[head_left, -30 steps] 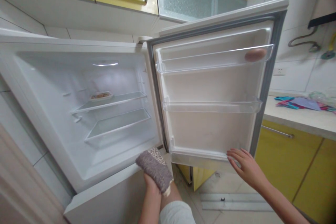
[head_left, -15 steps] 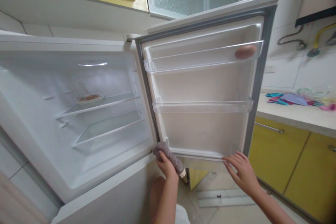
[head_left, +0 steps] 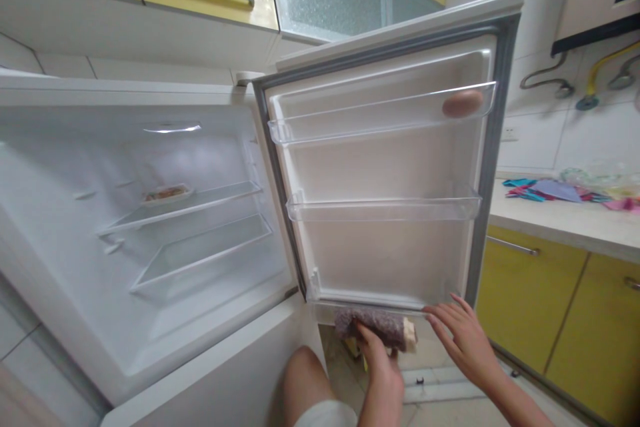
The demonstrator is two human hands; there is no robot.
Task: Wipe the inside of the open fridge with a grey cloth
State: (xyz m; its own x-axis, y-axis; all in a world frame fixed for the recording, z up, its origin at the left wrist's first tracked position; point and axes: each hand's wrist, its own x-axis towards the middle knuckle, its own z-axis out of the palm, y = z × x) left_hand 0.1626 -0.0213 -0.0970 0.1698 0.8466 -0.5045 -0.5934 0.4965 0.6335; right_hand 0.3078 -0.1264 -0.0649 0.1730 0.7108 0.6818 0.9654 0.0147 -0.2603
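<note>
Kitchen with yellow cabinets [head_left: 540, 307]; an open fridge [head_left: 150, 213] with its door [head_left: 390, 173] swung wide, one egg [head_left: 463, 103] at the right end of the top door shelf. The left hand [head_left: 383, 363] presses a grey-brown cloth [head_left: 375, 325] to the door's bottom edge, fingers closed around it; soft, light and limp, it is probably best gripped bunched. The right hand [head_left: 463, 340] rests spread-fingered on the bottom right corner.

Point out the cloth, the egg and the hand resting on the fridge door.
cloth [head_left: 380, 324], head view, middle of the grey roll under the door's bottom edge
egg [head_left: 462, 103], head view, its centre, in the top door shelf
right hand [head_left: 463, 340], head view, back of the hand
</note>
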